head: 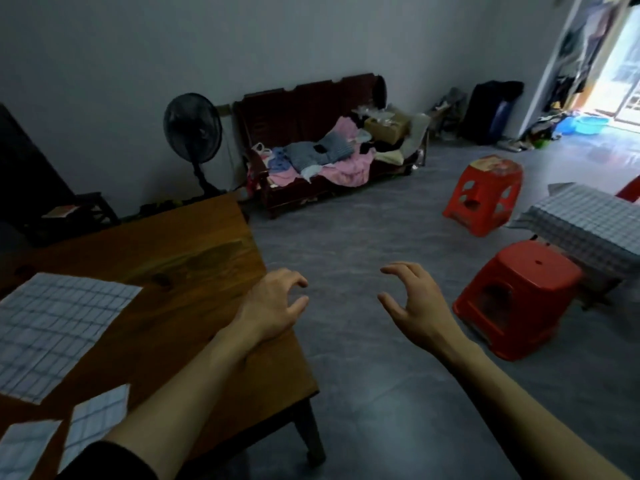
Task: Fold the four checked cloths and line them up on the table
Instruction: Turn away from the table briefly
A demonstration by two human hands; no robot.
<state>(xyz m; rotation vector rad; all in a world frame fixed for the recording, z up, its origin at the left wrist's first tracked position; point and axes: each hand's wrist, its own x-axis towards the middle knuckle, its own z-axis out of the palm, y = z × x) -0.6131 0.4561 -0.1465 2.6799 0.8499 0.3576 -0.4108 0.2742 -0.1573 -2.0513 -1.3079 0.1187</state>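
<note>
- Head view: my left hand (273, 303) and right hand (415, 303) hung in the air past the table (194, 258) edge, over the floor, fingers loosely curled and spread, holding nothing.
- On the table at 9 o'clock lay a cloth (59, 330) spread flat and unfolded; at 7 o'clock two folded cloths (93, 424) sat side by side, the left one (24, 448) cut by the frame edge.
- A fourth checked cloth (585, 223) lay draped at 3 o'clock, beyond the two red stools (512, 296); I could not tell what it rested on.
- I judged the step in hand to be fetching that far cloth: I should take it by two corners with both hands, lift it clear of the stools, and carry it taut to the table so it lands flat.
- Containers: a blue basin (588, 124) stood at 1 o'clock by the doorway, its inside too small to read; a cardboard box (386, 128) sat on the bench (311, 98) at 12 o'clock among heaped clothes (325, 161), contents unclear.
</note>
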